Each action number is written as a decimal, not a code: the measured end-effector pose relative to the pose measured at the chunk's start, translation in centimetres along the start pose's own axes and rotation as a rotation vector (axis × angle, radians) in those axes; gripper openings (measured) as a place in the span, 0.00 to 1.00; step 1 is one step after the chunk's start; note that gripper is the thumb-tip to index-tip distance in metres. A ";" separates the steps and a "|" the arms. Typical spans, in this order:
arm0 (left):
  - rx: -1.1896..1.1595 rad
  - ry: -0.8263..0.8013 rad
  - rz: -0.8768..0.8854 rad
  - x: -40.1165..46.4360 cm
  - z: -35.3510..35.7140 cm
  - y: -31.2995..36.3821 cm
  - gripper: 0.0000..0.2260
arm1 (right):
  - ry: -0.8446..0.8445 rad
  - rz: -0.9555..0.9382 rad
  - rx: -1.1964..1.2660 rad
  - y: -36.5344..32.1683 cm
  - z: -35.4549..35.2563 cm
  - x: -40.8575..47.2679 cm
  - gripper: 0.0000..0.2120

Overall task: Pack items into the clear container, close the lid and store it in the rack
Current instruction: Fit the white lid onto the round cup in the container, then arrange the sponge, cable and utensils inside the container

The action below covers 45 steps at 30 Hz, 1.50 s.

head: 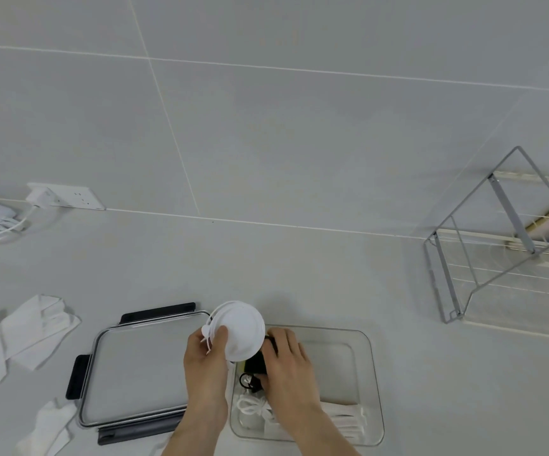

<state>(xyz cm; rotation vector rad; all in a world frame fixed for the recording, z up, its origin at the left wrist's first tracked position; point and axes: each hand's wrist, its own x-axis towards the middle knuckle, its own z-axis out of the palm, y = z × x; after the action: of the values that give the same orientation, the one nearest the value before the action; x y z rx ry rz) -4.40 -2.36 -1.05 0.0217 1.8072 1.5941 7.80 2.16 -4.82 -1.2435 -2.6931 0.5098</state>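
Two hands are working over the clear container (pixel 373 373): the left hand (pixel 204 360) is pinching a white mask (pixel 241 330) above its rim, the right hand (pixel 286 357) is apparently pressing curled fingers onto a black item (pixel 256 365) inside.

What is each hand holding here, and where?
Left hand grips the round white cup-shaped mask by its left rim. Right hand rests on a black item; grip unclear.

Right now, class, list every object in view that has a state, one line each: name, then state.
Clear container: open, partly packed.
Lid: off, flat beside the container.
Round white mask: held in the left hand.
Black item: in the container, under the right hand.
Rack: holds no container.
White masks: on the counter, unpacked.
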 end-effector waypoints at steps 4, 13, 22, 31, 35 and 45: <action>0.009 -0.010 -0.007 -0.2 0.2 0.2 0.10 | -0.009 0.035 -0.004 0.5 0.6 0.0 0.24; 0.139 -0.005 0.111 -1.1 1.4 1.5 0.11 | 0.077 0.174 0.370 1.8 -3.0 -1.2 0.12; 0.423 -0.214 0.155 -4.6 7.2 0.6 0.12 | 0.285 0.628 1.212 5.1 -11.2 -2.8 0.11; 0.694 -0.286 0.118 -6.5 8.8 -3.7 0.18 | 0.459 0.764 0.597 11.1 -7.3 -7.0 0.10; 0.865 -0.206 0.202 -7.3 10.3 -6.1 0.18 | 0.322 0.740 0.663 11.3 -4.3 -8.3 0.12; 1.094 -0.106 0.192 -7.1 11.7 -8.6 0.22 | 0.351 0.693 0.625 10.8 -2.6 -8.7 0.14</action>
<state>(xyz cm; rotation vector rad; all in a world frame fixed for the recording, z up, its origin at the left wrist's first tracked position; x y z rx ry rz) 10.57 2.37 -4.86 0.7725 2.4045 0.5171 21.87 2.79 -6.02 -1.7944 -1.5733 0.9903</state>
